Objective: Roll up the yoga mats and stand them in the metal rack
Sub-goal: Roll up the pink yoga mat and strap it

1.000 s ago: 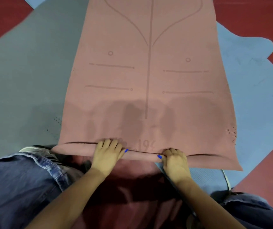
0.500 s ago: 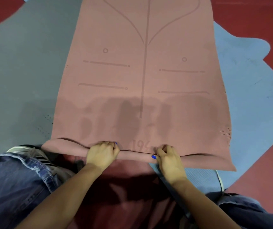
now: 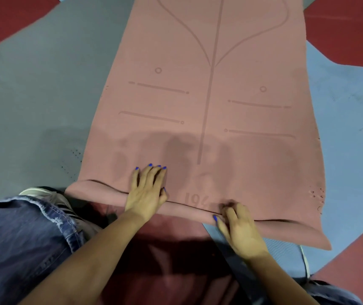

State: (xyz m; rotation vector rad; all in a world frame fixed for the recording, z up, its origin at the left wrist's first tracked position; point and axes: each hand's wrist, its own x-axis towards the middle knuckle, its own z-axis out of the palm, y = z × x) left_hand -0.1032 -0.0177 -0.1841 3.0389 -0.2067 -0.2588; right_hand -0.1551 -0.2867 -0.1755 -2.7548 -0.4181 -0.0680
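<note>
I see a pink yoga mat (image 3: pixel 215 89) that lies flat on the floor and runs away from me toward the top of the view. It has printed lines on it, with a long centre line and two small circles. Its near end is folded over into a low first roll (image 3: pixel 189 213), which goes across the view from left to right, just in front of my knees. My left hand (image 3: pixel 146 190) is open and flat, with the fingers spread. The palm presses on the roll and the fingertips reach forward onto the flat part of the mat. My right hand (image 3: pixel 240 230) is curled, and its fingers are tucked on the edge of the roll, so it pinches the fold there. Between the two hands I can read some printed digits on the mat. Under the pink mat there is a grey mat (image 3: pixel 35 95) on the left and a blue mat (image 3: pixel 347 139) on the right, and both lie on a dark red floor (image 3: pixel 7 18). At the lower left I see blue jeans (image 3: pixel 22 245) and a shoe with stripes (image 3: pixel 55 199), just beside the left end of the roll.
</note>
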